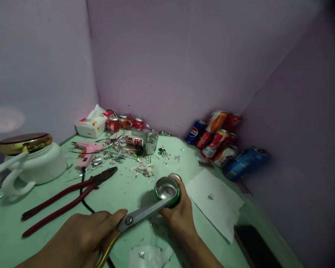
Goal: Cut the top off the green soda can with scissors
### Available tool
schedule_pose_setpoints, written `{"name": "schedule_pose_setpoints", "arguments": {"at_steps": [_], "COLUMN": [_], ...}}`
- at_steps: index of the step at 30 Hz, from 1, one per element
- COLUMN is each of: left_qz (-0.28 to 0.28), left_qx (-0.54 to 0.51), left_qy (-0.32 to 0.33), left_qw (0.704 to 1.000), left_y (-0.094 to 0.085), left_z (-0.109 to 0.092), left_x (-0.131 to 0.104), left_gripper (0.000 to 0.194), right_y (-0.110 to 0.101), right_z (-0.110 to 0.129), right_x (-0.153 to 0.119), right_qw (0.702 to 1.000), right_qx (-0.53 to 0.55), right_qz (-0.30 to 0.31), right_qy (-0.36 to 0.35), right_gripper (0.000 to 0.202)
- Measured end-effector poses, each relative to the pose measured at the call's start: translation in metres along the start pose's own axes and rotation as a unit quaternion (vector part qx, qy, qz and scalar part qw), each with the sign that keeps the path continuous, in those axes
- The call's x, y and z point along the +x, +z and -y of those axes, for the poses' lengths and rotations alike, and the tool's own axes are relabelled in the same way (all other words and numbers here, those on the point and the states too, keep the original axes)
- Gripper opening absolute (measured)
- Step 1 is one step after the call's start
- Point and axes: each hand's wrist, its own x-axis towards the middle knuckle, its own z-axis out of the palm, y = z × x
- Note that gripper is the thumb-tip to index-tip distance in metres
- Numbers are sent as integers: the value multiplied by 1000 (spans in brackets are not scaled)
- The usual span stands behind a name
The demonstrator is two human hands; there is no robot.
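Observation:
My left hand [89, 230] is wrapped round the yellow handles of a pair of scissors [139, 216], whose grey blades point up and to the right. Their tips reach the near rim of a cut-open green can [166, 190] with a silvery inside. That can is gripped by my right hand [180, 214], fingers around its right side. A second round metal rim [174, 176] shows just behind the can, partly hidden by my fingers. Whether the blades are touching the rim or cutting into it is hard to tell.
Red-handled pliers [93, 181], a pink glue gun [88, 150] and a white pot [44, 163] stand left. Metal scraps [117, 149] and a tissue box [92, 124] are behind. Several cans [212, 143], white paper [214, 203] and a dark phone [255, 245] lie right.

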Motion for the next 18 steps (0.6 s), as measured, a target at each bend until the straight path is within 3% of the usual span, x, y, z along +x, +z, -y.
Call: {"name": "schedule_pose_setpoints", "arguments": {"at_steps": [5, 9, 13, 18], "left_qz": [-69, -135, -151, -148], "left_qx": [-13, 33, 55, 74], "left_qy": [-18, -57, -91, -72], "left_qw": [997, 989, 983, 984], "left_y": [-4, -3, 0, -2], "left_z": [0, 10, 18, 14], "left_x": [6, 1, -5, -3], "left_gripper": [34, 33, 40, 37], "right_y": [-1, -4, -4, -4], "right_z": [5, 6, 2, 3], "right_x": [3, 4, 2, 1], "right_qw": [999, 995, 986, 982], "right_qx": [-1, 70, 143, 158], "right_qz": [-4, 29, 28, 57], "right_qy": [47, 66, 79, 87], "right_gripper": [68, 71, 79, 76]}}
